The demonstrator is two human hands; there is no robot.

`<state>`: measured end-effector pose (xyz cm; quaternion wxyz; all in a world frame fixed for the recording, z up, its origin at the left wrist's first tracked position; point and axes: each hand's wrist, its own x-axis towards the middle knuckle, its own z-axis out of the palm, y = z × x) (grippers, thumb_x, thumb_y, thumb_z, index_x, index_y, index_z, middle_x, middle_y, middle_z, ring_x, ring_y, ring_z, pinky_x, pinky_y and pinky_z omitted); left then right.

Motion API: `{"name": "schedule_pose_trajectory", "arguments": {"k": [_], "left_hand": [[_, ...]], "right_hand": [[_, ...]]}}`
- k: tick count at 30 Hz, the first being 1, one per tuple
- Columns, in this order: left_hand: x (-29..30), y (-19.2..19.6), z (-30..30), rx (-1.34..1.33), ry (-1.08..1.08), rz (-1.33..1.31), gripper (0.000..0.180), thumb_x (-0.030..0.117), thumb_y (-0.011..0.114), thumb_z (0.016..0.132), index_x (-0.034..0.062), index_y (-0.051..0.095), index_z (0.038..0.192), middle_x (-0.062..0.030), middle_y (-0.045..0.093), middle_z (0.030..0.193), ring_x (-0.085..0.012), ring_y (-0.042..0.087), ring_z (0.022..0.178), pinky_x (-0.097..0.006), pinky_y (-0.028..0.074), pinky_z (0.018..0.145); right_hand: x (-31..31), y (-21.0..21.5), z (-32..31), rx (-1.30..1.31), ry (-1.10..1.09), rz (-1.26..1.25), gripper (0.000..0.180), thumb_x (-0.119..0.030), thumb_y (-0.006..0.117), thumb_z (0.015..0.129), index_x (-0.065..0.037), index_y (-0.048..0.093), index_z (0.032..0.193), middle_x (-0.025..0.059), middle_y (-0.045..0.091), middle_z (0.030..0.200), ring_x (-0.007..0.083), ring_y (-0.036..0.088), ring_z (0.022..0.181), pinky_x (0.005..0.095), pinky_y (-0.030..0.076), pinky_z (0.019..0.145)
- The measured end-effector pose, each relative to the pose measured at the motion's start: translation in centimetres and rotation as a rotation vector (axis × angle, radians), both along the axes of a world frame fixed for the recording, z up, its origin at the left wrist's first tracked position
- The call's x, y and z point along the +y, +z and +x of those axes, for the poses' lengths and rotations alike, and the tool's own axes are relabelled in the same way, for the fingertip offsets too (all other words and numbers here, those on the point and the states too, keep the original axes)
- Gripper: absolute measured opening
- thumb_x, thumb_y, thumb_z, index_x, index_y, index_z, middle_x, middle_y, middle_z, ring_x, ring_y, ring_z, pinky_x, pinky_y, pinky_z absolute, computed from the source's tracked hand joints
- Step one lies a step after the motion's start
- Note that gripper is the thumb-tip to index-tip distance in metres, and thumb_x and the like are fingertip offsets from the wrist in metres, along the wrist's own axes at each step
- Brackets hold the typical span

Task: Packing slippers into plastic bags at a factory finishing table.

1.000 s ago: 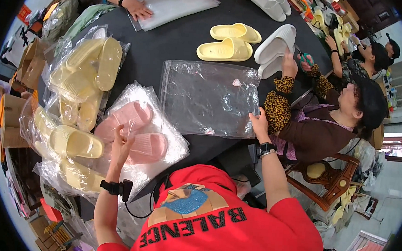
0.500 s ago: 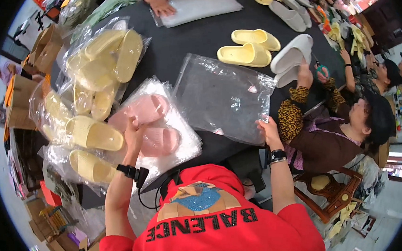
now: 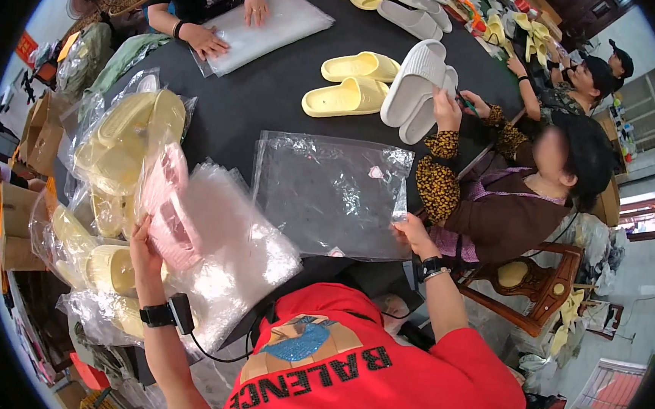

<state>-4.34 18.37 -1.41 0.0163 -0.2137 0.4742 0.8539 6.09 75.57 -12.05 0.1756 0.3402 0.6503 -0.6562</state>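
A pair of pink slippers (image 3: 173, 224), with clear plastic showing around it, is tilted up in my left hand (image 3: 144, 252). My fingers are closed on its near edge, over the left side of a stack of clear plastic bags (image 3: 250, 275). Flat on the black table lies a single clear bag (image 3: 317, 196) with small pinkish pieces on it. My right hand (image 3: 415, 236) pinches that bag's near right corner. Left of the pink pair, yellow slippers in clear bags (image 3: 119, 144) are heaped, partly covered by it.
Across the black table (image 3: 244, 100), another person's hands (image 3: 206, 42) rest on a pile of clear bags (image 3: 279, 22). To the right, a co-worker holds grey slippers (image 3: 416, 81) and a small green-handled tool. Yellow slippers (image 3: 350, 96) stand beside them. A wooden chair (image 3: 526, 291) is at right.
My left hand has lifted the pink slippers off the bag stack and carried them left, tilting them over the yellow heap. My right hand still grips the clear bag's corner.
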Motion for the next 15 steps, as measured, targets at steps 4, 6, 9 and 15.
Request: {"name": "schedule_pose_trajectory", "arguments": {"k": [4,6,9,15], "left_hand": [[3.7,1.2,-3.2,0.08,-0.069,-0.009,0.022,0.002,0.05,0.084,-0.0034,0.052,0.105,-0.0102,0.058,0.1,-0.0174,0.056,0.093,-0.028,0.046,0.083],[6.2,1.8,-6.0,0.122,-0.076,-0.023,0.021,0.002,0.051,0.083,-0.0037,0.053,0.103,-0.0105,0.059,0.099,-0.0175,0.056,0.092,-0.028,0.046,0.082],[9.5,0.8,-10.5,0.18,-0.064,-0.047,0.02,0.002,0.053,0.082,-0.0035,0.055,0.102,-0.0098,0.059,0.097,-0.0162,0.056,0.088,-0.027,0.045,0.077],[14.1,-2.2,-14.7,0.147,-0.21,-0.286,0.047,0.009,0.052,0.082,0.0007,0.038,0.126,-0.0103,0.057,0.1,-0.0169,0.055,0.083,-0.029,0.045,0.076]], "right_hand": [[0.0,0.0,0.2,-0.058,0.023,0.053,0.022,-0.008,0.053,0.081,-0.01,0.051,0.102,-0.0008,0.058,0.079,0.0076,0.052,0.063,0.0234,0.044,0.054],[0.3,-0.6,0.3,-0.037,0.01,0.028,0.021,-0.009,0.053,0.08,-0.008,0.052,0.102,-0.001,0.057,0.077,0.0078,0.052,0.061,0.0233,0.044,0.052],[0.1,-0.9,0.4,-0.011,-0.009,-0.002,0.02,-0.011,0.055,0.08,-0.006,0.053,0.1,-0.0012,0.056,0.074,0.0078,0.051,0.058,0.0232,0.044,0.05],[-0.7,0.6,1.4,0.014,0.041,-0.086,0.014,-0.009,0.056,0.08,-0.005,0.054,0.094,-0.0003,0.056,0.07,0.0086,0.051,0.058,0.0229,0.041,0.048]]}}
